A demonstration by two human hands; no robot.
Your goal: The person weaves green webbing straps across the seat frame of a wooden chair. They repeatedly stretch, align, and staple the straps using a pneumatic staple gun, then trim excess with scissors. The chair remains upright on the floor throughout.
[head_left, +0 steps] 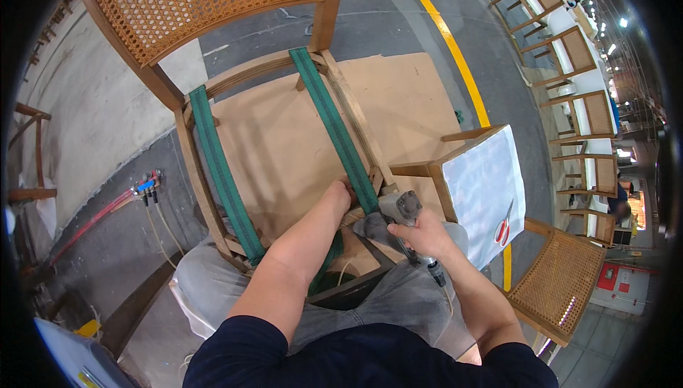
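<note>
Wooden, the chair sits before us; its right green strap runs lengthwise away, near end just left of the stapler our right grip holds. Our left grip is nearer the strap, its hold hidden from us.

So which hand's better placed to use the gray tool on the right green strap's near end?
Probably the right hand: it grips the gray tool close to that end of the green strap. The left hand is beside the strap, partly hidden.
</note>
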